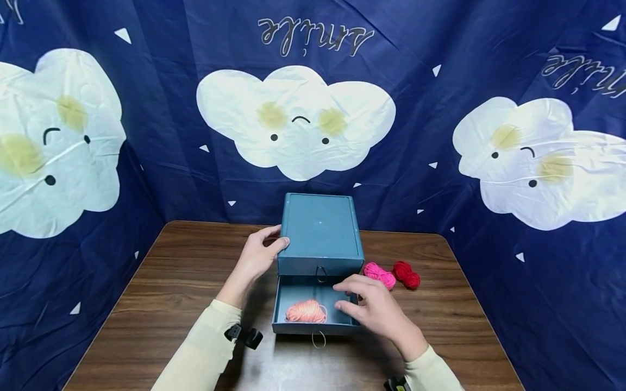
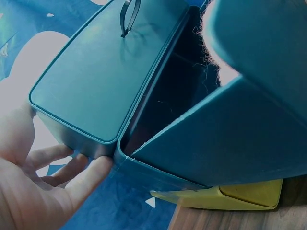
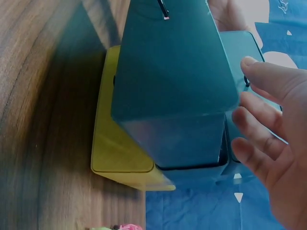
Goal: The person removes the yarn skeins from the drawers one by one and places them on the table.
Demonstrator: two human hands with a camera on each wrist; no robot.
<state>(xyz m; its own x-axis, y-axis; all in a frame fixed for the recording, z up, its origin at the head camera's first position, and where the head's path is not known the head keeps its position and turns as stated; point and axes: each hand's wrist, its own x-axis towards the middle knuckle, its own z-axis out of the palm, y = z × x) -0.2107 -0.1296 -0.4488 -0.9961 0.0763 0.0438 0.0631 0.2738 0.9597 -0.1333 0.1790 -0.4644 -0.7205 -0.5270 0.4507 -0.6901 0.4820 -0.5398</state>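
A teal drawer box (image 1: 320,225) stands on the table, its teal drawer (image 1: 288,327) pulled out toward me. A peach skein of yarn (image 1: 306,311) lies inside at the drawer's left. My left hand (image 1: 258,254) holds the box by its left side, thumb at the top edge and fingers against the side wall (image 2: 79,139). Above the right side of the pulled-out drawer is my right hand (image 1: 374,305), fingers spread and holding nothing. In the right wrist view, its fingertips (image 3: 242,149) overlap the upper drawer's front (image 3: 237,48).
Under the pulled-out drawer, a yellow drawer (image 3: 120,143) shows in the wrist views. A bright pink skein (image 1: 380,276) and a red skein (image 1: 406,275) lie right of the box. Thin loop pulls (image 1: 319,340) hang at the drawer fronts. Blue cloth (image 1: 415,179) encloses the wooden table (image 1: 161,304).
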